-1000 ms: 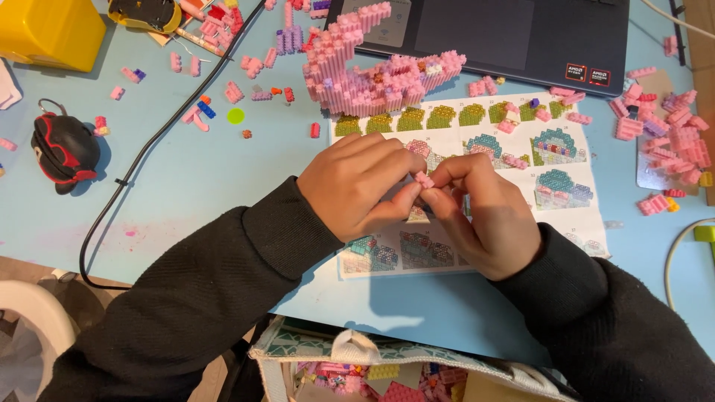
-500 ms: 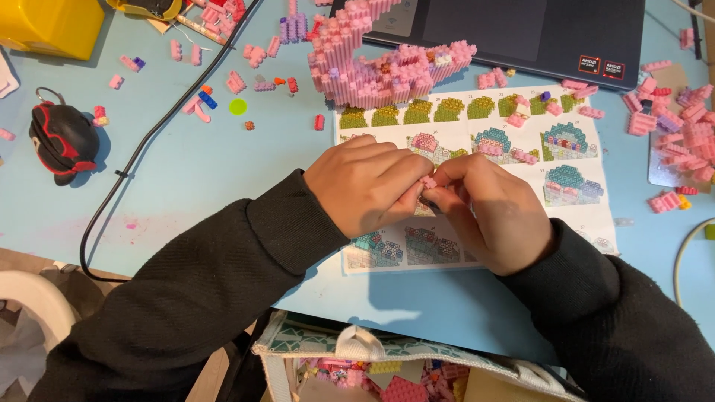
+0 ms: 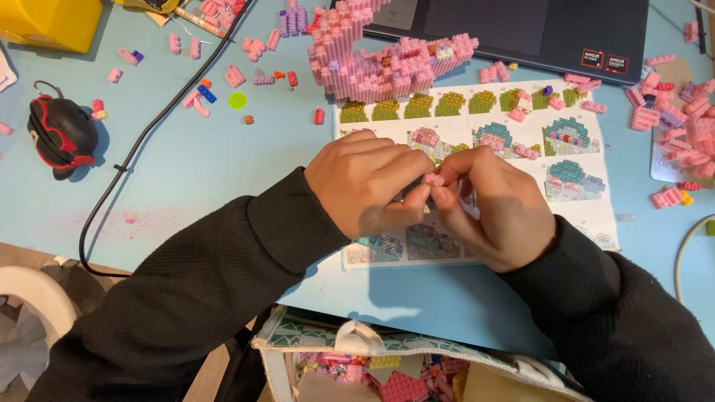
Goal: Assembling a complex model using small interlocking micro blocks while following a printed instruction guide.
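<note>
1. Hands meet over the instruction sheet [image 3: 477,149] on the light blue table [image 3: 223,171]; the left hand [image 3: 369,186] and right hand [image 3: 491,205] both pinch a small pink brick piece [image 3: 434,179] between their fingertips, fingers curled narrow around it.
2. The piece sits raised above the middle of the sheet, between the two thumbs.
3. A large pink brick model [image 3: 380,56] stands at the sheet's far edge, beside a dark laptop [image 3: 521,26].
4. Loose pink bricks [image 3: 678,119] lie scattered to the right.
5. A black and red pouch [image 3: 63,134] rests far left.
</note>
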